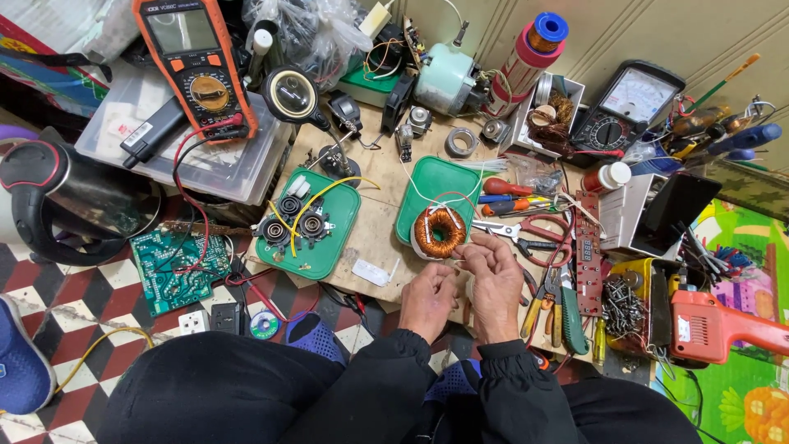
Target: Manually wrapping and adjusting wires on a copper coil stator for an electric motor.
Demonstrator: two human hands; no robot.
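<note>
Beside the copper coil (438, 232), both hands' fingers (470, 255) pinch something too small to identify.

A low wooden board (374, 222) lies on red-and-white checkered floor tiles (49, 308) beside a ribbed beige wall (657, 33).

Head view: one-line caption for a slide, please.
Both hands, left hand and right hand, work white leads at a copper coil on a cluttered workbench.

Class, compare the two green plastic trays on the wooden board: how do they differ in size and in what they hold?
The left green plastic tray looks larger and holds several small black round parts with yellow wire. The right green plastic tray looks smaller; a copper wire coil overlaps its near edge, close to both hands. Both are green with rounded corners.
</note>
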